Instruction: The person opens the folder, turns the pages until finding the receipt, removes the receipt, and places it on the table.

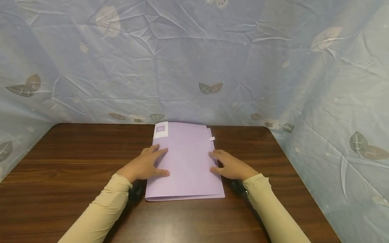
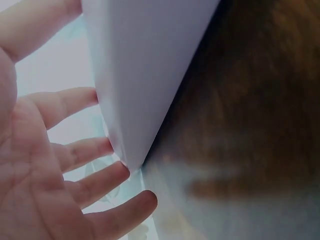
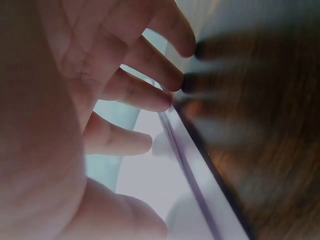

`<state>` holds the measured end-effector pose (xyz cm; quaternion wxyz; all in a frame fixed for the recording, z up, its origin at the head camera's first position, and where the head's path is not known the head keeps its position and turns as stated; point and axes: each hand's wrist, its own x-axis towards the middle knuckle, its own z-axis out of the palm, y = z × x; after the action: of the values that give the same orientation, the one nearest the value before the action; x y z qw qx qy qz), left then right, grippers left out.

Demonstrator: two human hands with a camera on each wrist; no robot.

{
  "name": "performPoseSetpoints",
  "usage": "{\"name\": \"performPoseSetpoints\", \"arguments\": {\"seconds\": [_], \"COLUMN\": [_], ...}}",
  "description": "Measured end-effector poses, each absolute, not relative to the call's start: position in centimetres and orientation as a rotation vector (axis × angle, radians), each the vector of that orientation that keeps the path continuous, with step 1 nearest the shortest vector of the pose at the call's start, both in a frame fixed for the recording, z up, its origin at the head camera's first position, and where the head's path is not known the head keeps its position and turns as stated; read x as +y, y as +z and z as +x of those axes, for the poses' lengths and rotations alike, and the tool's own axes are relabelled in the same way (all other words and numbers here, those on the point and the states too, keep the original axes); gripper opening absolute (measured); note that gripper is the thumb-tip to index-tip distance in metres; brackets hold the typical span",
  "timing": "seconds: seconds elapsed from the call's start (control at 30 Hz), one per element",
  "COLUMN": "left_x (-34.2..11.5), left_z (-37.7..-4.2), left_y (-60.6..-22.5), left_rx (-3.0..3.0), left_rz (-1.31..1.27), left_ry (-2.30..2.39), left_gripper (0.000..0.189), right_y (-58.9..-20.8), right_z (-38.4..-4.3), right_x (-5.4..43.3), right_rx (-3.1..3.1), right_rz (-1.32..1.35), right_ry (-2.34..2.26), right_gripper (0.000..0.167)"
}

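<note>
A light purple folder [image 1: 188,158] lies closed on the brown wooden table, with a white label [image 1: 161,129] at its upper left and a small white tab [image 1: 212,138] on the right edge. My left hand [image 1: 148,164] rests at its left side, thumb and index finger spread over the cover. In the left wrist view the fingertips [image 2: 120,172] meet the folder's spine [image 2: 130,100]. At the right edge is my right hand [image 1: 232,164], its thumb and fingers reaching over the border. The right wrist view shows the folder's layered edge [image 3: 187,165] beside fairly straight fingers.
The table [image 1: 76,162] has a dark wood grain. Behind it and along the sides hangs a pale blue curtain [image 1: 188,60] with a leaf print, meeting the table's back edge near the folder's top. Black straps or devices [image 1: 137,190] sit under the wrists.
</note>
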<state>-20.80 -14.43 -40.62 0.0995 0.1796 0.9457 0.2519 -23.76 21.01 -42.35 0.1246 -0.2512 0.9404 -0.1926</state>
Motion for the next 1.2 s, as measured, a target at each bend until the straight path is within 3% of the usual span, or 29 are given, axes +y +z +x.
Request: {"name": "performPoseSetpoints", "arguments": {"seconds": [0.3, 0.57, 0.83, 1.2], "left_x": [-13.8, -12.4, -7.6, -2.7], "left_z": [-20.5, -19.1, -16.4, -16.1], "left_y": [-40.1, -38.6, -37.0, -39.4], "left_rx": [2.859, 2.879, 2.953, 3.075], "left_rz": [0.547, 0.682, 0.97, 1.088], "left_ry": [0.655, 0.599, 0.426, 0.038], "left_gripper": [0.091, 0.077, 0.076, 0.089], "right_y": [-42.8, -42.7, -42.8, -42.9], "right_z": [-23.7, -23.6, -23.9, -24.0], "right_x": [20.8, 20.7, 20.9, 21.0], "right_rx": [2.786, 2.802, 2.805, 2.796], "right_rz": [-0.753, -0.767, -0.734, -0.806], "right_ry": [-0.448, -0.382, -0.405, -0.459], "right_gripper": [0.064, 0.064, 0.064, 0.061]}}
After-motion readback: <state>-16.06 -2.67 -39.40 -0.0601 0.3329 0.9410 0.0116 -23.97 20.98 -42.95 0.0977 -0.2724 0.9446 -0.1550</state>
